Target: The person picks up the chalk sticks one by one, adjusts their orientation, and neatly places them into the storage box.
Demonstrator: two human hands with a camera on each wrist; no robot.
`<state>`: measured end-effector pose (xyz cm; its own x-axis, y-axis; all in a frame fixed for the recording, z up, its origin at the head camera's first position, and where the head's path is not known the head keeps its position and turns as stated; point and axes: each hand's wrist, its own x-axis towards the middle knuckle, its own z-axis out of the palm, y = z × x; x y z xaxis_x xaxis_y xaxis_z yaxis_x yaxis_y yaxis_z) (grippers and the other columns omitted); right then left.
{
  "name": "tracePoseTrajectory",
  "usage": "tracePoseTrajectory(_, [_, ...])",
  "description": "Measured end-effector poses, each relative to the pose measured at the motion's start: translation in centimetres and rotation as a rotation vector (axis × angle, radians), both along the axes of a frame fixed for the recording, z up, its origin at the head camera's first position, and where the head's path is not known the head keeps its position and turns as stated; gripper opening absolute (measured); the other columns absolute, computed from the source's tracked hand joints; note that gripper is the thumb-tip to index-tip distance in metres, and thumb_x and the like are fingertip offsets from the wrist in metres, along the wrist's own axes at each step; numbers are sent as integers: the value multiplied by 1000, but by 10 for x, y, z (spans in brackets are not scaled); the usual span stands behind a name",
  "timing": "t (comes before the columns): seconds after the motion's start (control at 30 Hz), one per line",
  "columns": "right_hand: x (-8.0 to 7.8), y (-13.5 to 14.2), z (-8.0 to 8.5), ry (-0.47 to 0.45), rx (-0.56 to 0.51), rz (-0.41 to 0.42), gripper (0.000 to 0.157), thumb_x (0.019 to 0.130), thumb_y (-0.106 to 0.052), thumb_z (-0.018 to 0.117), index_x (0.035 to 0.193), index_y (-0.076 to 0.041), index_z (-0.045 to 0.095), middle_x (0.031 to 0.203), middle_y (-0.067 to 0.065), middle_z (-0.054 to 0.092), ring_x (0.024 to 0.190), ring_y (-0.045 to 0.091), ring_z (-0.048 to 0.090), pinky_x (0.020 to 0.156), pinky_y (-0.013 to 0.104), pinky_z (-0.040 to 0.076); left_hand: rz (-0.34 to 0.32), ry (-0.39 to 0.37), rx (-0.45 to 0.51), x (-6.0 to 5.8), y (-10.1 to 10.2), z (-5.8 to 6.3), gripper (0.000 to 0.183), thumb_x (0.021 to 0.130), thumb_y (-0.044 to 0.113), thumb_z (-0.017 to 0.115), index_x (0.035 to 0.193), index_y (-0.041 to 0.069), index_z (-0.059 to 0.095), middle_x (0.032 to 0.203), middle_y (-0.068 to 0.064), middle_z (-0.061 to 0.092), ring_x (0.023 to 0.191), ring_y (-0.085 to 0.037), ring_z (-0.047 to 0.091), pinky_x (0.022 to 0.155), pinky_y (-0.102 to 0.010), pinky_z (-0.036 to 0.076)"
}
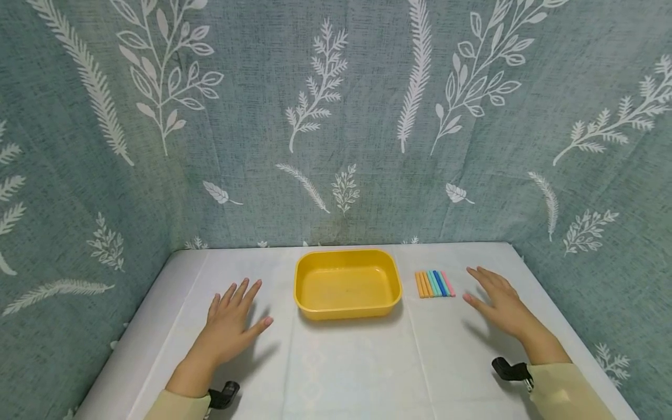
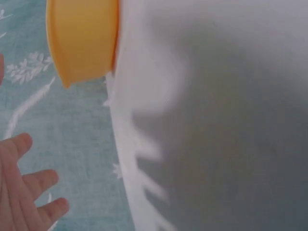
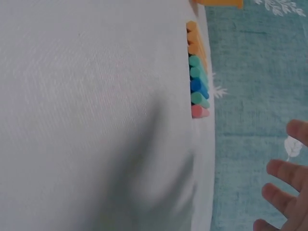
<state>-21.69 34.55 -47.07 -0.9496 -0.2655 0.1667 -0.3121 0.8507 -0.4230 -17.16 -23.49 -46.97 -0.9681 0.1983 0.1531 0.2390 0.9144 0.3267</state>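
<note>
A yellow rectangular tray (image 1: 347, 313) with rounded corners stands on the white table, with nothing inside it. Just right of it lies a row of several coloured chalk sticks (image 1: 434, 284), side by side in orange, teal, blue and pink; the right wrist view shows the ends of these chalks (image 3: 196, 72). My left hand (image 1: 231, 324) hovers over the table left of the tray, fingers spread and holding nothing. To the right of the chalks is my right hand (image 1: 501, 303), held above the table with its fingers extended and nothing in them.
A white cloth (image 1: 352, 373) covers the table. Green-blue fabric with white leaf prints (image 1: 252, 116) hangs behind and along both sides. A black wrist camera (image 1: 224, 395) sits at the left cuff, another black camera (image 1: 510, 369) at the right.
</note>
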Motion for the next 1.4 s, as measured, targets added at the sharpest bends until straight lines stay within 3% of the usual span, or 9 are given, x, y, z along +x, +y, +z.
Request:
tracePoseTrajectory(0.23, [-9, -9, -2, -41, -83, 16, 65, 104, -41, 54, 153, -4, 37, 155, 30, 31, 141, 54, 21, 105, 76, 22, -26, 22, 78, -4, 10, -3, 78, 98, 54, 57, 159, 15, 28, 158, -21, 34, 144, -49, 24, 113, -71, 10])
tracePoseTrajectory(0.43, [-15, -14, -1, -67, -115, 0, 61, 105, -41, 51, 150, -2, 41, 151, 27, 37, 139, 53, 26, 105, 74, 25, -47, 2, 115, -8, 18, -8, 77, 99, 52, 57, 159, 13, 28, 159, -18, 34, 143, -47, 30, 114, -69, 15])
tracePoseTrajectory(0.67, [-24, -17, -1, -70, -156, -3, 56, 106, -34, 53, 146, 4, 45, 142, 32, 46, 129, 50, 44, 104, 66, 37, -85, -41, 204, -15, 29, -9, 78, 100, 52, 54, 160, 13, 24, 160, -16, 33, 143, -41, 34, 114, -64, 26])
tracePoseTrajectory(0.8, [-29, -17, -3, -80, -173, -2, 52, 105, -30, 54, 143, 6, 47, 140, 31, 50, 125, 48, 49, 104, 62, 40, -72, -112, 267, -18, 35, -8, 82, 99, 62, 49, 162, 19, 19, 161, -13, 30, 145, -38, 33, 115, -61, 28])
tracePoseTrajectory(0.93, [-34, -18, -4, -102, -184, -17, 50, 105, -28, 54, 143, 5, 48, 137, 30, 52, 122, 47, 52, 102, 61, 43, -58, -154, 310, -20, 41, -8, 80, 99, 60, 50, 162, 22, 19, 160, -15, 33, 144, -39, 33, 114, -63, 28])
tracePoseTrajectory(1.4, [-54, -23, -2, -184, -173, -59, 52, 105, -35, 53, 140, 3, 52, 128, 28, 58, 111, 42, 57, 90, 58, 49, -40, -197, 399, -30, 56, -15, 75, 101, 48, 56, 161, 18, 22, 154, -18, 41, 137, -39, 44, 111, -61, 35])
